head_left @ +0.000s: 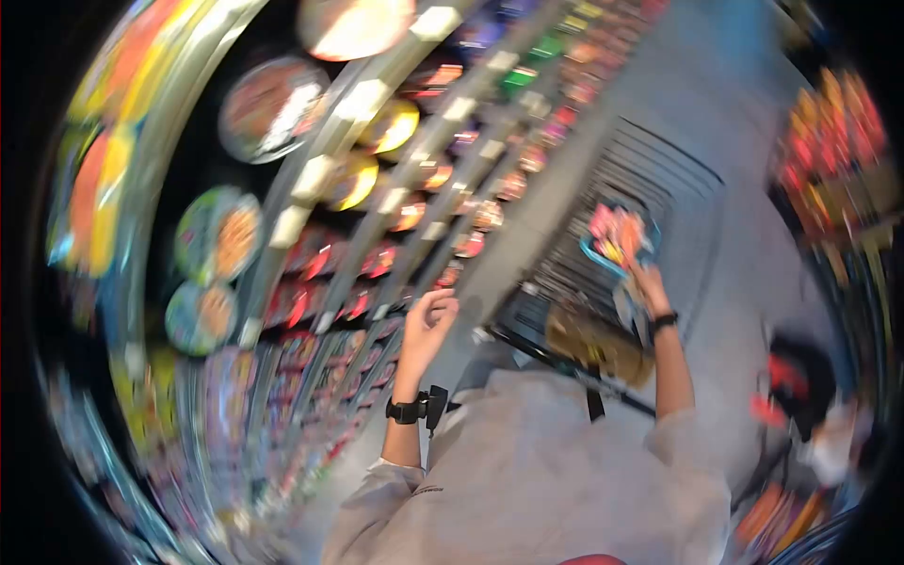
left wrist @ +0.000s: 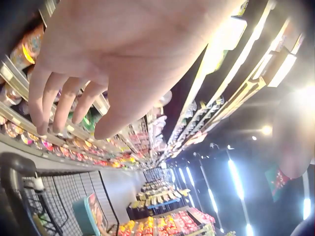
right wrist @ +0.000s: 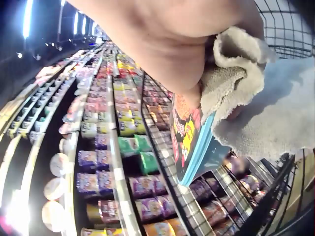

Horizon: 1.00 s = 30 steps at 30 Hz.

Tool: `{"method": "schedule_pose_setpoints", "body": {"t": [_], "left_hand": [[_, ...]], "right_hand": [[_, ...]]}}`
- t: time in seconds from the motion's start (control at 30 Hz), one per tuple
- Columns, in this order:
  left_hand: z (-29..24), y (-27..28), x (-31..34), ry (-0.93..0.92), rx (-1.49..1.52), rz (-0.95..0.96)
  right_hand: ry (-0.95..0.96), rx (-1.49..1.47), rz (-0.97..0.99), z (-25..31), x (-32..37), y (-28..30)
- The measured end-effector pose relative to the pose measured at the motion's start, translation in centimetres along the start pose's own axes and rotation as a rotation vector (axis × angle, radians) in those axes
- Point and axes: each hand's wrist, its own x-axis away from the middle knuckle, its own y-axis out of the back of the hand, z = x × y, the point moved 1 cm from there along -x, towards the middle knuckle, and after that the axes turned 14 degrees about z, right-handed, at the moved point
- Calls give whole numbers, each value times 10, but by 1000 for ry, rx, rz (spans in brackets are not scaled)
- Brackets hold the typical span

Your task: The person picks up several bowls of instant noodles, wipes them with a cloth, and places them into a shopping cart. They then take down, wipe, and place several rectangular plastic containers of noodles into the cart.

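Shelves [head_left: 311,184] of packaged goods are lining the person's left side in the head view, where the right hand [head_left: 650,290] is holding a blue-edged box [head_left: 617,237] over a wire shopping cart [head_left: 570,240]. The left hand [head_left: 430,325] is hovering near the shelves, its fingers loosely bent and holding nothing. In the left wrist view, those fingers are hanging relaxed and released, with the cart and the box showing below. In the right wrist view, the right hand is clasping the box together with a bunched cloth [right wrist: 248,128], while the shelves are filling the background.
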Motion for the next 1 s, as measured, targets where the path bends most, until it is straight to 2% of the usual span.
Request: {"method": "schedule_pose_setpoints", "body": {"t": [0.03, 0.07, 0.1, 0.13, 0.17, 0.2, 0.23, 0.3, 0.37, 0.43, 0.47, 0.5, 0.6, 0.67, 0.7, 0.77, 0.8, 0.83, 0.87, 0.9, 0.97, 1.0], "left_hand": [[-4, 11, 10, 1, 27, -98], [-11, 25, 20, -30, 26, -249], [-23, 42, 27, -134, -23, -387], [-36, 58, 36, -232, -88, -513], [-50, 77, 51, -320, -167, -609], [-68, 93, 67, -364, -176, -752], [-87, 107, 80, -416, -183, -870], [-122, 128, 100, -578, -212, -996], [-152, 156, 121, -697, -358, -1085], [-187, 177, 138, -798, -406, -1140], [-202, 191, 146, -812, -493, -1176], [-215, 205, 155, -822, -537, -1188], [-252, 240, 185, -906, -519, -1148], [-275, 265, 202, -806, -754, -1225], [-282, 288, 205, -833, -827, -1256], [-303, 314, 210, -807, -954, -1282], [-311, 324, 211, -813, -946, -1283], [-318, 332, 210, -719, -951, -1189], [-324, 335, 210, -626, -956, -1092], [-326, 324, 212, -634, -957, -1092], [-325, 277, 211, -865, -810, -993], [-315, 248, 207, -902, -658, -794]], "right_hand": [[-131, 177, 45, -31, -25, 5], [-62, 258, 131, -49, -45, -1], [-118, 132, 180, -72, -60, -5], [-86, 121, 273, -60, -56, -16], [-65, 62, 304, -86, -71, -19], [-31, 274, 368, -126, -95, -5], [-88, 161, 441, -114, -87, -11], [-71, 354, 283, -125, -90, -3], [-124, 365, 294, -89, -69, 11], [34, 234, 109, -69, -57, 14], [-15, 49, 85, -26, -30, -1], [5, 37, 19, -15, -26, 1], [22, 101, 120, 20, -25, 8], [171, 234, 67, 12, -54, 22], [181, 239, 66, 18, -58, 17], [475, 328, -9, 37, -65, 9], [405, 187, 184, 96, -11, -34], [411, 189, 178, 128, 21, -63], [442, 100, 236, 151, 43, -85], [473, 9, 295, 166, 55, -102], [485, -92, 340, 181, 69, -134], [532, -77, 333, 190, 80, -155]]}}
